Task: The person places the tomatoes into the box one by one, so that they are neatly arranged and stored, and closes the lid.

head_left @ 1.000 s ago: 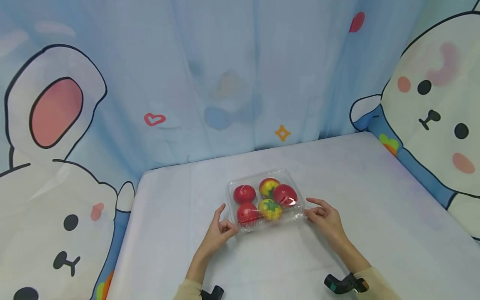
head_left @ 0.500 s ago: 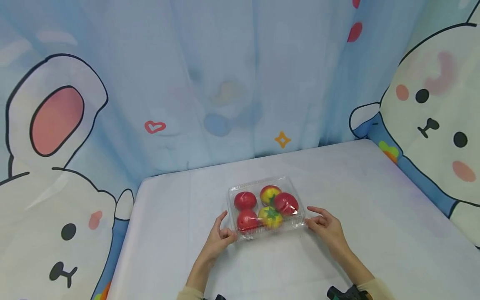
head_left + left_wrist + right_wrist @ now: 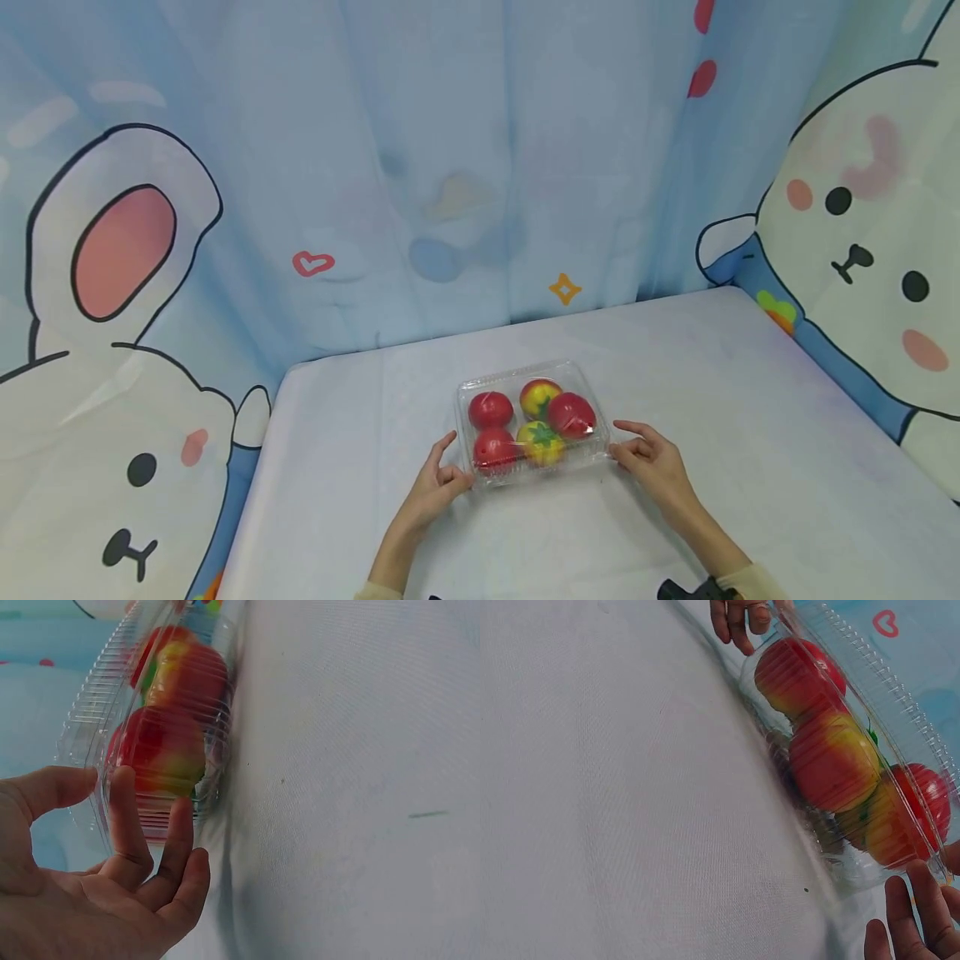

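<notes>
A clear plastic clamshell box [image 3: 510,479] stands on the white-covered table, lid down over several round fruits. Some fruits [image 3: 491,410] look red from above, while others [image 3: 538,442] show yellow with green leaves at the top. My left hand [image 3: 429,493] pinches the near left corner of the box's rim. In the left wrist view its thumb [image 3: 67,785] and index finger meet at that rim, and the other fingers reach along the ribbed side. At the near right corner my right hand [image 3: 658,468] pinches the rim between thumb and finger, its index finger [image 3: 632,427] stretched out.
White cloth covers the table [image 3: 352,433], whose back edge meets a blue curtain [image 3: 450,125]. Cartoon bear prints fill the cloth on the left [image 3: 67,433] and right [image 3: 877,275]. A black wrist device [image 3: 693,590] sits by the right sleeve.
The whole head view has shifted, so table, box and hands all appear lower. Both hands keep their places at the box's corners.
</notes>
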{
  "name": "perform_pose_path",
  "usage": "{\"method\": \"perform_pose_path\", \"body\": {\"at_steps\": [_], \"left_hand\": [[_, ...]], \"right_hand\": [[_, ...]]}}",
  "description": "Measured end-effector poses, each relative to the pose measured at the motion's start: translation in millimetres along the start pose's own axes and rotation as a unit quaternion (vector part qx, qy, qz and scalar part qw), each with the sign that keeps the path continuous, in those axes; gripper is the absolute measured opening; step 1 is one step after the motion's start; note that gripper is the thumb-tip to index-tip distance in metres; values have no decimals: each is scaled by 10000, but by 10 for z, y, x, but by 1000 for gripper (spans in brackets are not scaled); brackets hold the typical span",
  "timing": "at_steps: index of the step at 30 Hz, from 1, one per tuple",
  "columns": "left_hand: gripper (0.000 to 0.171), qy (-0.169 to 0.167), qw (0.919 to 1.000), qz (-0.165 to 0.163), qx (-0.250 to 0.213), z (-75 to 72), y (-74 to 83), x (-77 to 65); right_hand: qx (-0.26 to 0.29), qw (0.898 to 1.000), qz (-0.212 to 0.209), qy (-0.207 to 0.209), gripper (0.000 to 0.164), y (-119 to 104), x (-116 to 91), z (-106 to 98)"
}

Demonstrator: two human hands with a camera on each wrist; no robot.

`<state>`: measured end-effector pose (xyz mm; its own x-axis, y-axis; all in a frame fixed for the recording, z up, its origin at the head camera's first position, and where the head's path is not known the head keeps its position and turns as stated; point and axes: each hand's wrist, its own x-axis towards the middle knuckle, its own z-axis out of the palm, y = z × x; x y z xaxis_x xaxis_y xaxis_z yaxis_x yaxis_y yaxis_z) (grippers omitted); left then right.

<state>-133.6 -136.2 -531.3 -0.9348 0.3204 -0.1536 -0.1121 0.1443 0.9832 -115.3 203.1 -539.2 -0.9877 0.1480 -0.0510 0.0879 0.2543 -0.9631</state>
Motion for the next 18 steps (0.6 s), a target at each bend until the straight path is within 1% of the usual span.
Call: {"method": "perform_pose_path", "body": {"at_steps": [5,6,7,10,13,18], "left_hand": [[79,57,9991,20,416,-25,51,-12],[79,67,9986,13,525,-35,67,-10],[79,64,9981,16,617,-53,35,14],[78,75,9974,-27,716,-68,49,25],[78,73,9983,-86,564,-51,16,30],[79,145,9998,-111,106,17,-26,26]], "right_hand": [[-363,9988,-329,-17,38,-13,14,-20],[-366,9986,-383,-53,38,-15,29,-28],[-379,9984,-420,-91,37,-17,42,-38],[-342,9980,-489,-196,37,-27,72,-66],[-353,9977,-501,-296,39,-21,77,-87],[-325,9973,-492,-430,44,8,53,-105]]}}
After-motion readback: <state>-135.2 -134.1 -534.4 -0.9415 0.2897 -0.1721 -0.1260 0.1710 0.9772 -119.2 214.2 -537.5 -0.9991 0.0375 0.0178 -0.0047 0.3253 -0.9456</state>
